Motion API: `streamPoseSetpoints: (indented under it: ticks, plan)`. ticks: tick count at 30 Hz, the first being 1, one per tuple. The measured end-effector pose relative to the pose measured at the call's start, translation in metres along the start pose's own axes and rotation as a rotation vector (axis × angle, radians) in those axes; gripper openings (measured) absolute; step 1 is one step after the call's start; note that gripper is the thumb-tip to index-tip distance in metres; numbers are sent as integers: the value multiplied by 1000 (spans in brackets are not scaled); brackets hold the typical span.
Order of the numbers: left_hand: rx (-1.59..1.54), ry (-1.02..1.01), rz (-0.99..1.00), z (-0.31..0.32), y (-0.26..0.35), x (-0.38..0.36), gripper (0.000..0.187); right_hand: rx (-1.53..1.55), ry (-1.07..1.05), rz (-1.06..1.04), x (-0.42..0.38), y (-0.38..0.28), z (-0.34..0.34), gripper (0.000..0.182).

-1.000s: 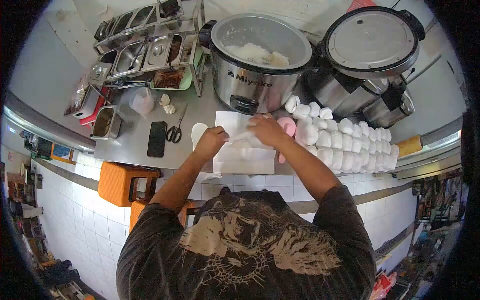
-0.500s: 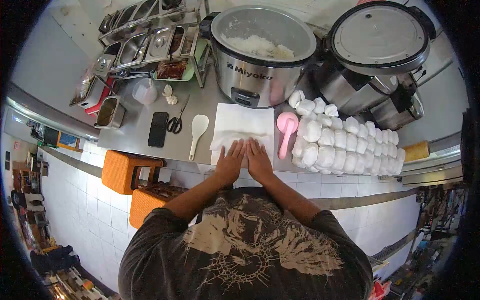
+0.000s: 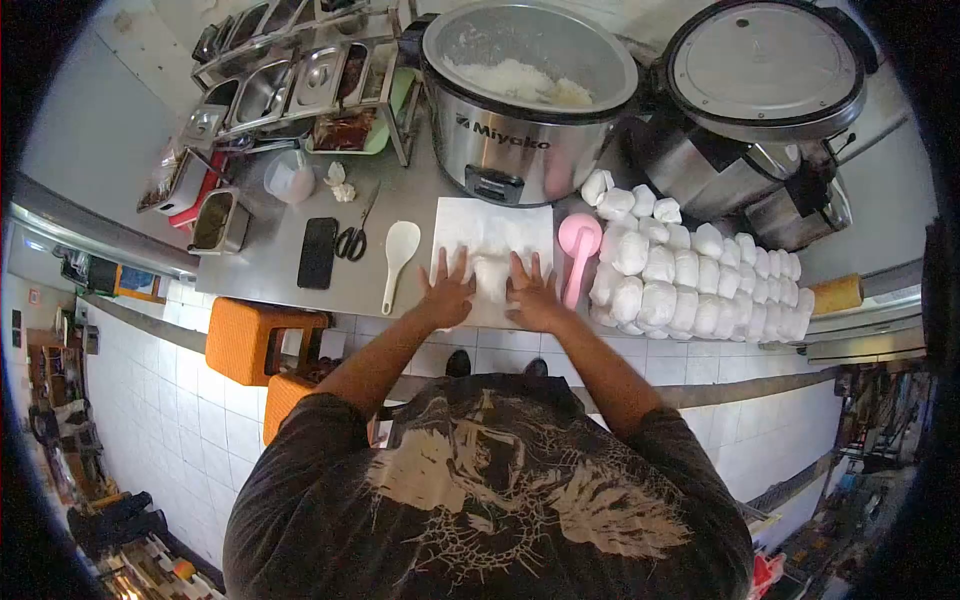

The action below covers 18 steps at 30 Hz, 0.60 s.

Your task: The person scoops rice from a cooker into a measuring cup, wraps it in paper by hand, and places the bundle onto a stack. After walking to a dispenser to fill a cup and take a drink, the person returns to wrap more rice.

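White paper (image 3: 490,222) lies at the front edge of the steel table, with a raised, folded part between my hands. My left hand (image 3: 447,292) rests on the left side of this fold, fingers spread. On the other side, my right hand (image 3: 533,292) touches the paper, its fingers also apart. A white rice paddle (image 3: 401,248) lies to the left of the paper. Just right of it is a pink scoop (image 3: 580,240). Many white wrapped bundles (image 3: 690,275) are stacked farther right.
Behind the paper stands a large cooker (image 3: 530,130) holding white rice (image 3: 515,80). A lidded cooker (image 3: 765,75) is at the back right. Scissors (image 3: 351,243), a black phone (image 3: 318,253) and metal trays (image 3: 265,92) are on the left. Orange stools (image 3: 240,342) stand below the table edge.
My hands have moved apart, from side by side to either side of the fold, and their fingers have spread. The paper's near part is now gathered into a narrow raised shape.
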State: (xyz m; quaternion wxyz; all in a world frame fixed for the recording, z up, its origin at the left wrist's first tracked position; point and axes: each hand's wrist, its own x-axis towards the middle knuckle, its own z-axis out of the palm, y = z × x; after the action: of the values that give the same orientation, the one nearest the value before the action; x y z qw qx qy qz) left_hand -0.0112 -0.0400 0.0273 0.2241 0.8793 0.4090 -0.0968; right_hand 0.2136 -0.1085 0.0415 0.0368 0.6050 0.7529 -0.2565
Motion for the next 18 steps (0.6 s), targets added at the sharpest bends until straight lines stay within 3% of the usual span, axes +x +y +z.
streamPoseSetpoints:
  ticks: [3,4,7,10,13,16,18]
  plan:
    - [95,95,141,-14,-16,37,44,100,144,-97,45,33,6,19]
    - [104,170,106,-11,-17,52,37,121,170,-165,59,42,4,15]
    - [-36,87,-58,-26,-5,64,30,335,442,177,65,27,10,15]
    - [-34,225,-19,0,-15,68,28,262,403,120,56,28,13,13]
    - [-7,260,35,-8,2,42,30,171,573,18,39,15,24,15]
    - [164,493,215,32,-11,31,20,11,691,-79,27,7,46,16]
    - [201,453,305,34,-23,31,21,56,654,-110,23,12,50,19]
